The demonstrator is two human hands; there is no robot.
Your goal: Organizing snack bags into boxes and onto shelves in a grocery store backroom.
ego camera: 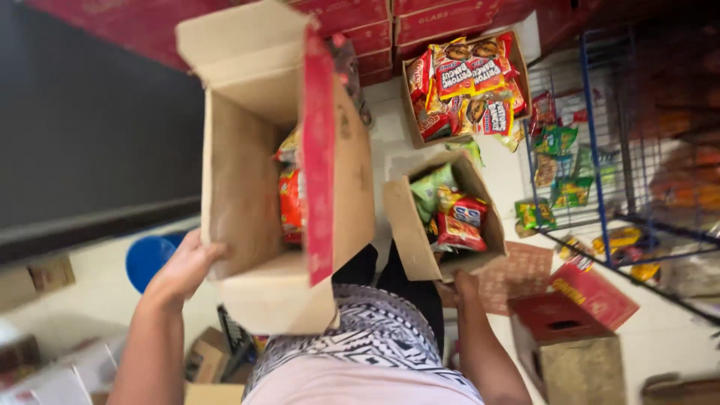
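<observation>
We're mid-lift w/ the big cardboard box at 10 o'clock, left hand fingers gripping its near wall, right hand by the small snack box at 3 o'clock, fingers' state unclear; next probably needs a steadier two-hand hold.
</observation>
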